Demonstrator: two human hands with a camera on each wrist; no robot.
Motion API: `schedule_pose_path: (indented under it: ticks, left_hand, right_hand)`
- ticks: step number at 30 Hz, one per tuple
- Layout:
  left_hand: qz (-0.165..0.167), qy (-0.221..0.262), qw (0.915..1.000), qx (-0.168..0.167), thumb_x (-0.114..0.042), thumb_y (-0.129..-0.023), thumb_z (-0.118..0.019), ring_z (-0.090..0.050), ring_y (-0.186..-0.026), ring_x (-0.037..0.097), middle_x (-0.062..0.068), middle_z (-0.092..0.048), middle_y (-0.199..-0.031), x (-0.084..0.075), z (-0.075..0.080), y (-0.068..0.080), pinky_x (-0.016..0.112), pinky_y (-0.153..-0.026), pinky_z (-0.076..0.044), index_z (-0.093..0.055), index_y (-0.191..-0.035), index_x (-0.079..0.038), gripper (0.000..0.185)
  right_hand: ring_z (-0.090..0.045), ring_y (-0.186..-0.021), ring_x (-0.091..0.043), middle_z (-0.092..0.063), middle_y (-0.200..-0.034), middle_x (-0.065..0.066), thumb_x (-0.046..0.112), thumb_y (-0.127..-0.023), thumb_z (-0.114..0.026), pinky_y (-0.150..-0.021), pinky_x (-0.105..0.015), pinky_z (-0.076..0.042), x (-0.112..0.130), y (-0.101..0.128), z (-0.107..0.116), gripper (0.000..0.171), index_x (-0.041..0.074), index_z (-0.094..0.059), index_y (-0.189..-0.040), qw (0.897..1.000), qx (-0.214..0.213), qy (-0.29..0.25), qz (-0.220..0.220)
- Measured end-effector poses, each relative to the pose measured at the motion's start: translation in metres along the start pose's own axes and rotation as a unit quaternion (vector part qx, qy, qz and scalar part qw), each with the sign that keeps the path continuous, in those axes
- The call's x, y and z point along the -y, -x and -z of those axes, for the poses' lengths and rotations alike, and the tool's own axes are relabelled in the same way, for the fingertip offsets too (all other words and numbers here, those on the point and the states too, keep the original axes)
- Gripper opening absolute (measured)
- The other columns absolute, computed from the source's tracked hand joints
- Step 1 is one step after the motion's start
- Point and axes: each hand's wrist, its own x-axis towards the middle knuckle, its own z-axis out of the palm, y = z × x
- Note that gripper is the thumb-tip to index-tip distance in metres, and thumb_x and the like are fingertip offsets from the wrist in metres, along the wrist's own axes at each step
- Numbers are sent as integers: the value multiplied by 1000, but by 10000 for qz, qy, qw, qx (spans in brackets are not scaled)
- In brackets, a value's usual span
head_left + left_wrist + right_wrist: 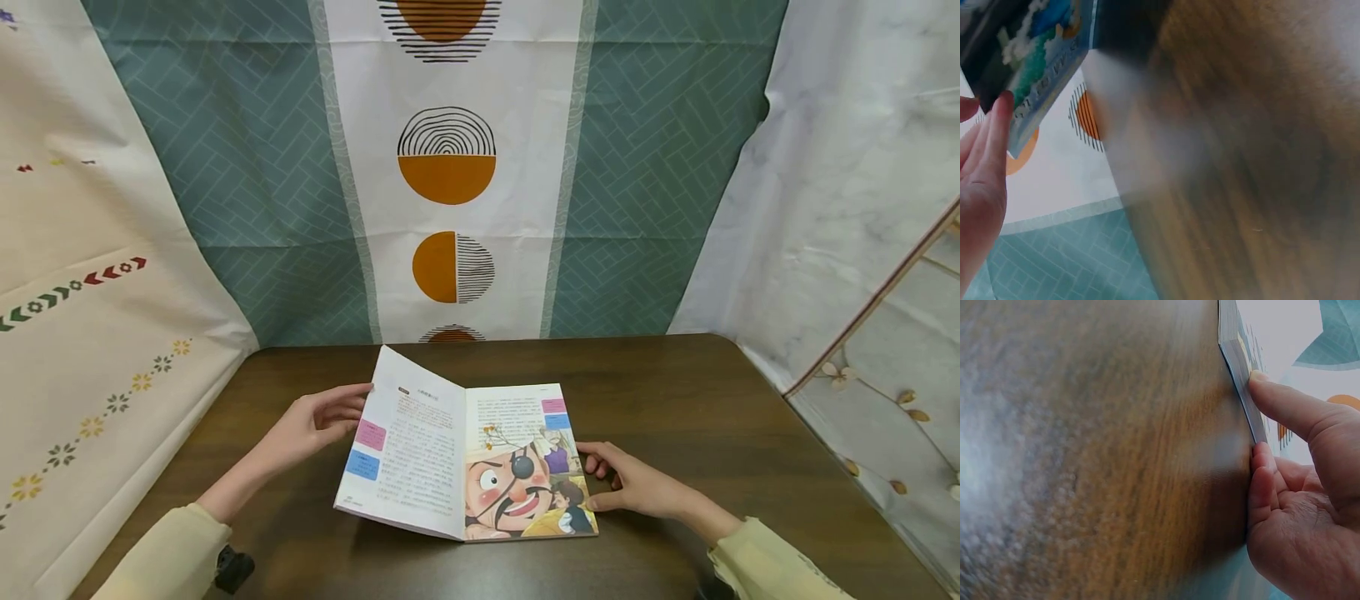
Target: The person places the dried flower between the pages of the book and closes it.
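Observation:
An open picture book [465, 458] lies on a dark wooden table [675, 392]. Its right half lies flat and shows a cartoon face with an eye patch. The left half, a text page, is tilted up off the table. My left hand [351, 410] touches the outer edge and back of this raised half with nearly straight fingers [985, 156], against the colourful cover [1041, 56]. My right hand [600, 477] grips the book's right edge [1241, 375]. One digit lies on top of the page and the other fingers [1263, 481] are curled against the edge at table level.
A teal patterned cloth [247, 167] with a white strip of orange half-circles [447, 179] hangs behind the table. A cream embroidered cloth [90, 358] drapes on the left and a white marbled one [840, 208] on the right. Bare tabletop [1085, 456] surrounds the book.

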Motion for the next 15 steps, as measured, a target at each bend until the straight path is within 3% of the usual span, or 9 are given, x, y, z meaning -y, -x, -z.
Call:
schedule_pose_path:
  ticks: [7, 15]
  left_hand:
    - [-131, 86, 9997, -173, -6, -88, -71, -69, -100, -1, 20, -68, -122, -5, 0, -14, 17, -84, -55, -57, -136, -3, 50]
    - [-454, 113, 9988, -138, 0, -85, -73, -68, -102, 3, 13, -63, -121, -11, 2, -34, 18, -87, -55, -67, -121, -7, 37]
  right_hand:
    - [-40, -94, -7, -45, -112, -9, 28, -88, -75, -71, -24, -36, 0, 0, 0, 78, 0, -35, -149, 9999, 15, 42, -104]
    - [-40, -95, -7, -44, -112, -9, 28, -88, -74, -71, -24, -35, 0, 0, -1, 78, 0, -34, -149, 9999, 16, 31, -112]
